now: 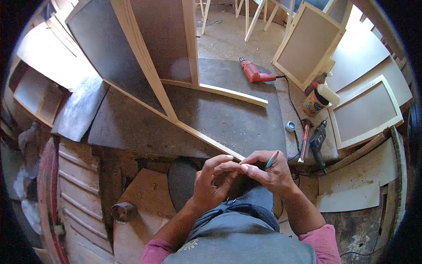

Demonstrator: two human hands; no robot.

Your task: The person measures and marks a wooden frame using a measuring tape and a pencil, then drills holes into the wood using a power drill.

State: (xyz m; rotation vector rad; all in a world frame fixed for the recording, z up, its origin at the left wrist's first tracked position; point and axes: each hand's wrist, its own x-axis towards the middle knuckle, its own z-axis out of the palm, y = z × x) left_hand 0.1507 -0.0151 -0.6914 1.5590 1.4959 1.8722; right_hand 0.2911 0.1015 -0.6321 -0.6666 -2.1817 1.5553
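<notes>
Blue, slim pencil [271,161], tilted

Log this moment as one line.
left hand: at wood strip near end | right hand: holds blue pen or pencil | ahead: red drill | right side: hammer, black drill

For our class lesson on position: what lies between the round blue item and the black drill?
The head view shows a black cord and a red-handled hammer between the round blue item and the black drill.

Left grip [212,180] and right grip [271,174] close together, fingers [218,160] bent, forearms [303,211] diagonally inward
</notes>
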